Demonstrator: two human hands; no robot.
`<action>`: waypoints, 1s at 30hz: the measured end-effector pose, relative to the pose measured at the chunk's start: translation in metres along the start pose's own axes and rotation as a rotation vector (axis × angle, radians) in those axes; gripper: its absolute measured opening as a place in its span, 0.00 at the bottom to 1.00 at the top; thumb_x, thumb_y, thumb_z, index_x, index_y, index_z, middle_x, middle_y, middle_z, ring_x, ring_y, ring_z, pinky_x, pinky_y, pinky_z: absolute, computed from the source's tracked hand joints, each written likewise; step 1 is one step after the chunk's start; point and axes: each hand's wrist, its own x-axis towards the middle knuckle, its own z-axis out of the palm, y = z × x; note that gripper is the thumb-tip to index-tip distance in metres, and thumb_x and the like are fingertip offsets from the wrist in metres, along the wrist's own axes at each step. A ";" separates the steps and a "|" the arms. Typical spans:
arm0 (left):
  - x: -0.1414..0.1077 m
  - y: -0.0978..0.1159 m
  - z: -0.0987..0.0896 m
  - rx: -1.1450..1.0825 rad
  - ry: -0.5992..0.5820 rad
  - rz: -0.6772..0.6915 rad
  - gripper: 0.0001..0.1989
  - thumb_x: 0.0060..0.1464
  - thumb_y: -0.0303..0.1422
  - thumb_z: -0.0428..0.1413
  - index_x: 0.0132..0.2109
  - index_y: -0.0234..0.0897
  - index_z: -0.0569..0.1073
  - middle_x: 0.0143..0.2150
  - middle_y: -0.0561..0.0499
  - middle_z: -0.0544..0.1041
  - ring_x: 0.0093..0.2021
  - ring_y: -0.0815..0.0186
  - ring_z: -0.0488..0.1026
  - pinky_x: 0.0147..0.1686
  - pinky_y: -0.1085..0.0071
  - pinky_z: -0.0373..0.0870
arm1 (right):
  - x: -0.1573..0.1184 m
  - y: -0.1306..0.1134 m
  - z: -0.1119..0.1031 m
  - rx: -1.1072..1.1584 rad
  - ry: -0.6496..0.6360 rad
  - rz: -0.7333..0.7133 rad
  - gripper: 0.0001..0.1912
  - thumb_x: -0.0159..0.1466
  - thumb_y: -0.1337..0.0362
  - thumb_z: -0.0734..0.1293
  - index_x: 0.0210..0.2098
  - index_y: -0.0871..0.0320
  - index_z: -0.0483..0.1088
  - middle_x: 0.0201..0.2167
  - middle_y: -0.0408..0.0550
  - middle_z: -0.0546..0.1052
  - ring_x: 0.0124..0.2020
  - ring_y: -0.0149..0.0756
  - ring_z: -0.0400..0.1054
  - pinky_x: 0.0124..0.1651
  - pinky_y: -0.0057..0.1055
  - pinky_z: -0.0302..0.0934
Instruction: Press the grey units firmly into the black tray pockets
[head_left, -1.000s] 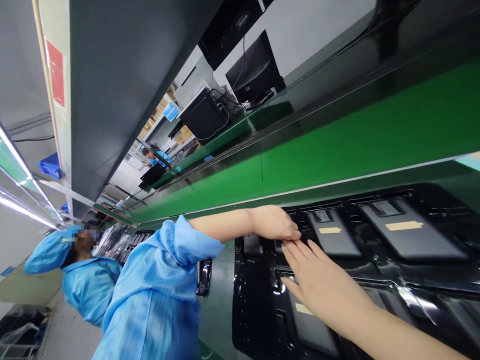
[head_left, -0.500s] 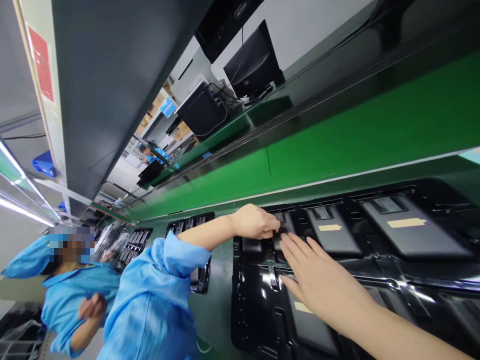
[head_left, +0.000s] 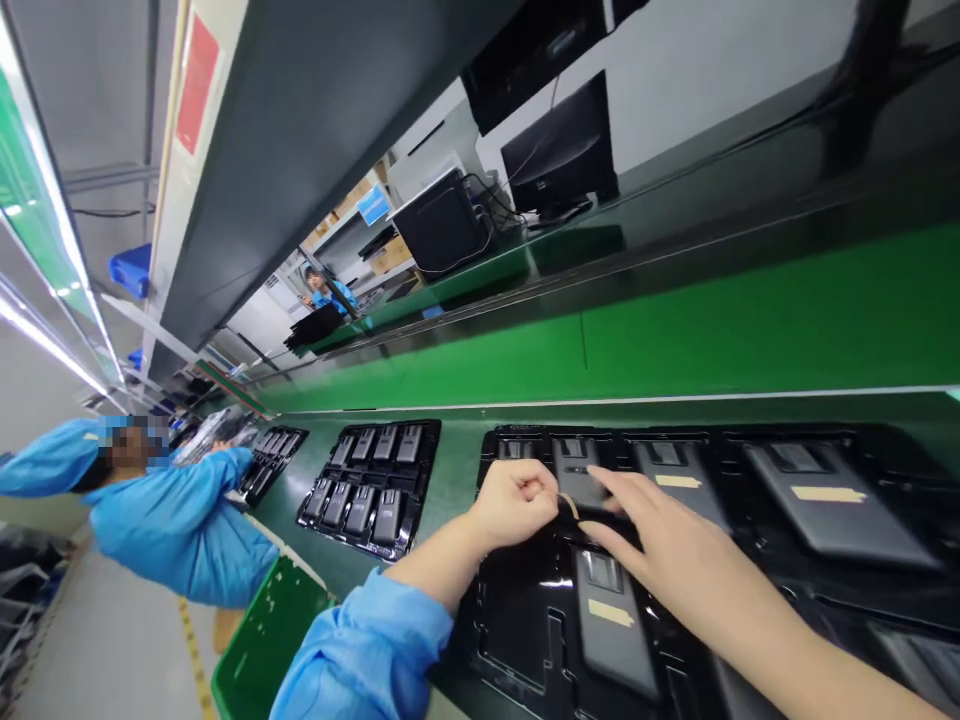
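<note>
Over a black plastic tray (head_left: 517, 620) holding several dark grey devices, my left hand (head_left: 517, 500) is closed, pinching one end of a small tan strip (head_left: 570, 505). My right hand (head_left: 667, 540) has its fingers apart, thumb near the strip's other end; contact there is unclear. Its fingertips lie over the edge of a grey device (head_left: 576, 462) that shows no tan label. Tan labels are on the device to the right (head_left: 817, 510), the one beside it (head_left: 679, 482) and the one below (head_left: 615, 620).
A second black tray (head_left: 367, 492) of devices lies to the left, with another tray (head_left: 271, 460) beyond it. A green bin (head_left: 270, 640) stands at the bench edge. A person in blue (head_left: 180, 520) is at the left. A monitor (head_left: 559, 150) stands behind the green panel.
My left hand has drawn back from the device, and a tan strip now shows at its fingers. My right hand has lifted off the device's lower part. The view has shifted, revealing the green bin.
</note>
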 end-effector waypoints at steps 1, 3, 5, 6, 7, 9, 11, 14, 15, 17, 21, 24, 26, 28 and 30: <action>-0.002 0.001 0.003 -0.061 0.010 -0.032 0.04 0.41 0.26 0.45 0.21 0.35 0.58 0.15 0.60 0.54 0.17 0.79 0.50 0.18 0.81 0.50 | 0.003 -0.001 -0.008 0.032 0.006 -0.007 0.27 0.67 0.57 0.43 0.43 0.67 0.65 0.26 0.48 0.73 0.22 0.29 0.66 0.23 0.25 0.62; -0.006 0.006 0.009 -0.160 0.010 -0.075 0.04 0.40 0.26 0.45 0.21 0.34 0.59 0.15 0.59 0.55 0.17 0.79 0.51 0.18 0.81 0.49 | 0.008 -0.006 -0.023 0.119 0.008 -0.036 0.22 0.67 0.59 0.45 0.42 0.63 0.65 0.24 0.43 0.71 0.18 0.25 0.63 0.20 0.23 0.59; -0.009 0.014 0.012 -0.278 -0.017 -0.112 0.03 0.38 0.26 0.47 0.20 0.33 0.60 0.14 0.60 0.54 0.17 0.79 0.50 0.18 0.81 0.47 | 0.011 -0.013 -0.034 0.207 0.010 -0.066 0.17 0.67 0.62 0.48 0.37 0.59 0.66 0.25 0.42 0.71 0.19 0.25 0.63 0.23 0.23 0.60; -0.011 0.018 0.013 -0.370 -0.031 -0.141 0.03 0.38 0.26 0.47 0.20 0.33 0.60 0.14 0.61 0.54 0.16 0.80 0.49 0.18 0.81 0.46 | 0.012 -0.016 -0.039 0.246 0.006 -0.070 0.16 0.66 0.63 0.49 0.34 0.57 0.66 0.25 0.41 0.71 0.21 0.25 0.64 0.24 0.23 0.60; -0.013 0.023 0.014 -0.483 -0.045 -0.182 0.04 0.37 0.26 0.48 0.20 0.33 0.60 0.13 0.61 0.53 0.16 0.80 0.48 0.17 0.81 0.45 | 0.013 -0.019 -0.042 0.275 0.001 -0.064 0.15 0.66 0.64 0.50 0.31 0.56 0.65 0.25 0.41 0.71 0.21 0.26 0.64 0.24 0.23 0.59; -0.016 0.031 0.015 -0.732 -0.073 -0.281 0.04 0.36 0.26 0.50 0.19 0.33 0.60 0.12 0.62 0.52 0.15 0.80 0.46 0.17 0.80 0.42 | 0.014 -0.022 -0.047 0.323 -0.013 -0.034 0.15 0.65 0.65 0.51 0.28 0.56 0.65 0.23 0.40 0.70 0.21 0.25 0.64 0.24 0.22 0.58; -0.018 0.037 0.015 -0.953 -0.096 -0.392 0.04 0.35 0.24 0.49 0.19 0.33 0.60 0.11 0.62 0.52 0.13 0.81 0.44 0.16 0.80 0.40 | 0.015 -0.024 -0.048 0.346 -0.031 -0.005 0.15 0.65 0.64 0.51 0.28 0.56 0.64 0.23 0.40 0.69 0.20 0.25 0.63 0.23 0.22 0.58; -0.017 0.042 0.016 -1.162 -0.138 -0.529 0.06 0.36 0.21 0.46 0.19 0.33 0.59 0.10 0.63 0.49 0.12 0.80 0.41 0.15 0.81 0.39 | 0.017 -0.020 -0.047 0.360 -0.063 0.022 0.14 0.65 0.64 0.51 0.27 0.55 0.63 0.22 0.40 0.69 0.20 0.26 0.64 0.23 0.22 0.59; -0.016 0.044 0.017 -1.199 -0.151 -0.562 0.06 0.37 0.21 0.45 0.19 0.34 0.58 0.09 0.62 0.47 0.12 0.79 0.40 0.15 0.81 0.39 | 0.018 -0.018 -0.046 0.371 -0.077 0.031 0.14 0.64 0.64 0.51 0.27 0.55 0.63 0.22 0.40 0.69 0.20 0.27 0.64 0.23 0.23 0.59; -0.013 0.047 0.021 -1.233 -0.164 -0.608 0.09 0.42 0.22 0.43 0.18 0.34 0.57 0.09 0.62 0.46 0.11 0.79 0.39 0.15 0.81 0.41 | 0.019 -0.015 -0.045 0.400 -0.123 0.038 0.13 0.64 0.64 0.52 0.26 0.55 0.63 0.21 0.40 0.69 0.20 0.28 0.64 0.23 0.23 0.60; -0.007 0.053 0.033 -1.266 -0.118 -0.717 0.15 0.51 0.26 0.42 0.17 0.34 0.54 0.11 0.59 0.53 0.13 0.77 0.50 0.17 0.80 0.50 | 0.017 -0.011 -0.046 0.457 -0.249 -0.029 0.15 0.63 0.65 0.51 0.23 0.54 0.61 0.21 0.40 0.69 0.20 0.28 0.64 0.22 0.22 0.60; -0.002 0.058 0.041 -1.284 -0.102 -0.800 0.15 0.52 0.26 0.46 0.18 0.34 0.57 0.14 0.57 0.59 0.17 0.76 0.58 0.21 0.79 0.56 | 0.015 -0.009 -0.049 0.450 -0.308 -0.102 0.15 0.62 0.67 0.50 0.23 0.54 0.61 0.22 0.41 0.70 0.21 0.27 0.64 0.23 0.22 0.60; 0.001 0.058 0.044 -1.301 -0.111 -0.841 0.15 0.52 0.24 0.46 0.18 0.33 0.58 0.15 0.56 0.61 0.18 0.75 0.58 0.22 0.78 0.57 | 0.014 -0.006 -0.052 0.431 -0.337 -0.153 0.14 0.62 0.68 0.50 0.23 0.55 0.61 0.21 0.41 0.69 0.20 0.27 0.63 0.22 0.23 0.59; 0.003 0.058 0.045 -1.317 -0.111 -0.862 0.15 0.54 0.25 0.45 0.19 0.33 0.59 0.16 0.56 0.61 0.17 0.75 0.58 0.21 0.77 0.57 | 0.014 -0.002 -0.055 0.414 -0.358 -0.209 0.14 0.61 0.68 0.50 0.23 0.55 0.61 0.21 0.42 0.69 0.21 0.28 0.64 0.23 0.24 0.60; 0.005 0.056 0.045 -1.335 -0.084 -0.855 0.16 0.55 0.26 0.44 0.19 0.33 0.58 0.15 0.57 0.58 0.16 0.76 0.54 0.19 0.78 0.54 | 0.014 0.004 -0.060 0.407 -0.359 -0.269 0.14 0.61 0.67 0.51 0.26 0.55 0.64 0.26 0.44 0.72 0.27 0.30 0.67 0.29 0.26 0.63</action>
